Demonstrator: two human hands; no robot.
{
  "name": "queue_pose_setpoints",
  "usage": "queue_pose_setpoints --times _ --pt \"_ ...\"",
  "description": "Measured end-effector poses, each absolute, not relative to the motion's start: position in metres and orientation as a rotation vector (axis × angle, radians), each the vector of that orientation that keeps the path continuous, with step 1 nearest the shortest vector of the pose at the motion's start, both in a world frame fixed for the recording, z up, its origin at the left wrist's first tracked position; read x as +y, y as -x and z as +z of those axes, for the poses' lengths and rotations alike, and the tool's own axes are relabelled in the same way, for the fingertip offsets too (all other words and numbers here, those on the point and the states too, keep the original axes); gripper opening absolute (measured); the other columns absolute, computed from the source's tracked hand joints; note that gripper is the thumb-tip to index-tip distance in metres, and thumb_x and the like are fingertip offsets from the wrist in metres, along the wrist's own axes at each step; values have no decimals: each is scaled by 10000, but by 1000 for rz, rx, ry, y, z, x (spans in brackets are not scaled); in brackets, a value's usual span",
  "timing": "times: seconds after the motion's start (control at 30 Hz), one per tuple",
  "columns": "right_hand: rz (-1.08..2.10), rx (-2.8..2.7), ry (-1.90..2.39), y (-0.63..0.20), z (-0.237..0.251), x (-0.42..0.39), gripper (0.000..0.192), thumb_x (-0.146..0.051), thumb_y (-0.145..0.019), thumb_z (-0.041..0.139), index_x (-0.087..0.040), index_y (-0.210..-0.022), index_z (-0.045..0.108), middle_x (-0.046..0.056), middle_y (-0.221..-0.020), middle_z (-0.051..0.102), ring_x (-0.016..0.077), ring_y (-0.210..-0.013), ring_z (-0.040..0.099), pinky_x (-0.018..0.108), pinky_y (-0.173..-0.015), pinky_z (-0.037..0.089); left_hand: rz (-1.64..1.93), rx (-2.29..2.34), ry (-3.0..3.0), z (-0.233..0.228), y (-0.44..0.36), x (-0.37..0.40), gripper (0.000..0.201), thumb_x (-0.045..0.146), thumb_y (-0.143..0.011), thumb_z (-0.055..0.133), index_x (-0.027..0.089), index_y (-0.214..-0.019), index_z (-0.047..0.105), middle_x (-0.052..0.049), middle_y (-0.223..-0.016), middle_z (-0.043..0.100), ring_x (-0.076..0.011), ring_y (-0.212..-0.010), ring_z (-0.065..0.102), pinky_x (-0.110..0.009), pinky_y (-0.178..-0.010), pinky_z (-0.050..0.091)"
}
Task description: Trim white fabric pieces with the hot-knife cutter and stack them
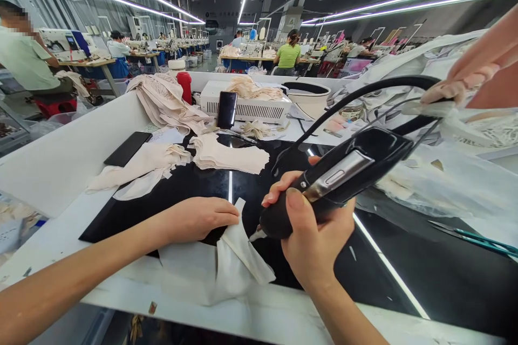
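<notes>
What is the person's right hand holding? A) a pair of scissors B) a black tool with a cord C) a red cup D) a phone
B: the right hand grips a black corded tool, its tip at the white fabric piece that the left hand presses flat.

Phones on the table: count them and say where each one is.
2. One phone lies flat at the table's left edge, beside the folded cloth. The other phone stands upright against the white box. Cloth piles may hide more.
</notes>
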State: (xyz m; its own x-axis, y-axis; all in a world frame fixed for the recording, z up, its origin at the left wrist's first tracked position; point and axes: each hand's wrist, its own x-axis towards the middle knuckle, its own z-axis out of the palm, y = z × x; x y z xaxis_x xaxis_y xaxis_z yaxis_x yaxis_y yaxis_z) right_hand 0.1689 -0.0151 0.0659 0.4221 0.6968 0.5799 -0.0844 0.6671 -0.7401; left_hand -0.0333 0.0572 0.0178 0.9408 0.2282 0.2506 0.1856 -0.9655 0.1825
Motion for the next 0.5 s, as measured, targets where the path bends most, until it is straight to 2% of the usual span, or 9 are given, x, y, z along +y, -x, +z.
queue_pose_setpoints --times 0.17,0.3,0.5 --pt "544 -1005 700 -166 68 -15 392 -383 -866 900 -289 -1137 632 -60 -829 743 132 -570 676 264 -544 614 399 150 -3081 15 37 59 401 0 -1067 496 81 -1413 682 -172 -1468 710 -228 -1455 626 -383 -1286 477" --pt "546 -983 718 -164 68 -15 401 -394 -852 905 -290 -1130 635 -64 -818 734 129 -577 675 256 -547 614 365 166 -3052 18 39 61 429 -24 -1036 514 71 -1424 670 -170 -1440 724 -235 -1427 647 -358 -1221 539" --pt "526 -998 731 -164 67 -14 404 -449 -860 899 -301 -1106 615 -71 -812 728 127 -567 665 255 -536 615 266 232 -3044 28 43 58 637 -80 -958 515 214 -1508 642 -143 -1481 684 -235 -1365 681 -319 -1079 614"
